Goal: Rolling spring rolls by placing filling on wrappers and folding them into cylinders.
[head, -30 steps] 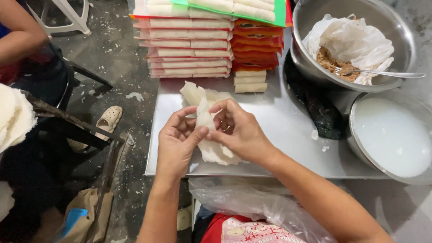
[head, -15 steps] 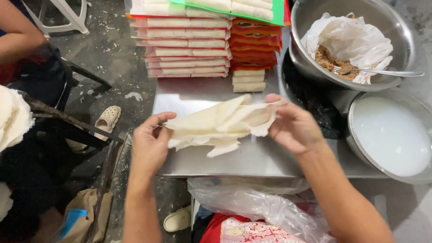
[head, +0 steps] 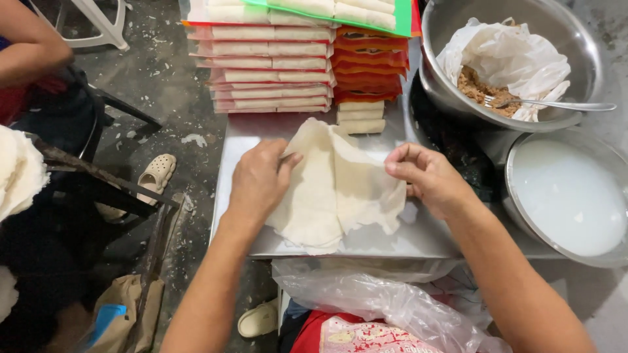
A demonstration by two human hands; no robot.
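— What has changed at the bench since half a second ago?

— The thin, pale, floppy pastry wrappers (head: 333,186), then stretched in the air between both hands, now lie draped on the flat steel bench (head: 425,238). The left hand (head: 258,180) presses its palm on the wrappers' left side, thumb hooked over a raised edge. The right hand (head: 428,176) pinches the wrappers' right corner between curled fingertips, at their right edge.

— And the surface and the room around the wrappers?

— The bench is a smooth grey metal sheet over a stained, speckled concrete floor (head: 167,78). Beyond the wrappers stands a stack of flat packs of pale rolls with red and orange edges (head: 275,65), three loose pale rolls (head: 361,116) at its foot. Right of the wrappers sits a large round steel bowl lined with crumpled white plastic (head: 517,59), holding brown crumbly filling and a metal spoon (head: 556,103). Nearer than that bowl, a second round steel basin of milky white liquid (head: 566,196). Below the wrappers, off the bench edge, a clear crinkled plastic bag (head: 379,304) lies over something red.

— Anyone else in frame?

— Left of the wrappers, another person's arm (head: 29,52) shows at a dark chair, with a cream perforated clog (head: 156,173) on the floor.
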